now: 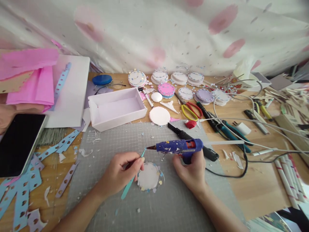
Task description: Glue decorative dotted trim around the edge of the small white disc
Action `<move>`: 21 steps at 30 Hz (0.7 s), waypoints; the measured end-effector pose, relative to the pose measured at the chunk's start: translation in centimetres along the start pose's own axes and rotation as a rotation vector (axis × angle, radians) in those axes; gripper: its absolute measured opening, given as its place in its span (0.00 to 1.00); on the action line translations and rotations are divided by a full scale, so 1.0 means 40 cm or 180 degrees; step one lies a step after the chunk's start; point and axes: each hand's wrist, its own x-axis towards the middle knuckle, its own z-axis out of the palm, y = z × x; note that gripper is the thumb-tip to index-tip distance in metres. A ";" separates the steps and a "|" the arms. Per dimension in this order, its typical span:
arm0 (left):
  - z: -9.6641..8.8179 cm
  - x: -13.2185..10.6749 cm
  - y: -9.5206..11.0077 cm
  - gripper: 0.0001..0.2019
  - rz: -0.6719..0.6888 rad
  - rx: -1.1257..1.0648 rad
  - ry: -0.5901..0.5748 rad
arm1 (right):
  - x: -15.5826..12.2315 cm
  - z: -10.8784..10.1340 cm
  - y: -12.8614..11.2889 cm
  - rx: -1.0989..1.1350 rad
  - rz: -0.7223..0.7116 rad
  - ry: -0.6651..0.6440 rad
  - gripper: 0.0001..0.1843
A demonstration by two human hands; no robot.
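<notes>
Between the fingers of my left hand [126,170] is a pair of teal tweezers [128,188], pointing up and to the right. Their tip meets the nozzle of a blue hot glue gun [180,146]; a tiny blue piece seems to be at that tip. My right hand [191,170] grips the glue gun by its handle, and a white glue stick [223,142] sticks out of its back. Below the nozzle, a white disc [149,175] ringed by a wire with small pastel hearts lies on the grey cutting mat [108,158], close to my left fingers.
Behind the mat stand a white open box [118,111], several decorated discs [160,77] and scissors [190,109]. A black utility knife [210,153] lies behind the gun. Cables [241,129] cross the right side. Punched paper strips [24,196] and a phone [20,141] lie left.
</notes>
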 end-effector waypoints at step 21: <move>-0.002 -0.001 0.002 0.16 0.0012 -0.0003 -0.0008 | -0.008 -0.001 0.012 -0.0357 -0.0090 -0.0077 0.10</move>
